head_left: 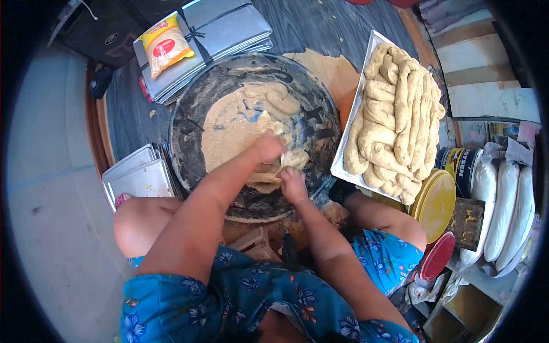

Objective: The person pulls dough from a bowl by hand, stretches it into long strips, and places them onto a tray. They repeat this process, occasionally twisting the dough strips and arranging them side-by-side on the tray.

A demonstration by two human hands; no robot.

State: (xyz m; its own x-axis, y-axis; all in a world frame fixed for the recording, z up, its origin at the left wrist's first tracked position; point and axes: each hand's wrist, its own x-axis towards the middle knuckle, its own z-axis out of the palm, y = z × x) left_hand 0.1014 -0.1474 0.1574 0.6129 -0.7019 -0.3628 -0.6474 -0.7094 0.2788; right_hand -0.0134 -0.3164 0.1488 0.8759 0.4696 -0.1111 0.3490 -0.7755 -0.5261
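Observation:
My left hand (269, 147) is over the middle of a large round dark basin (189, 108), its fingers curled in at a piece of dough and slightly blurred. Just below and to the right, my right hand (293, 184) is closed on the edge of the same dough (296, 157). A thin pale part of the dough stretches between the two hands. Tan crumbs or flour (223, 131) cover much of the basin floor. Beyond my hands lie thick dough strips (280, 98), and a smaller ragged dough bit (266, 122) is beside my left hand.
Right of the basin, a metal tray (353, 108) bears several twisted dough ropes (400, 114). Stacked trays (234, 28) tied with black strips carry a yellow-and-red packet (166, 47). More trays (140, 177) lean at left. Yellow lids (437, 206) and a dark can (457, 168) stand right.

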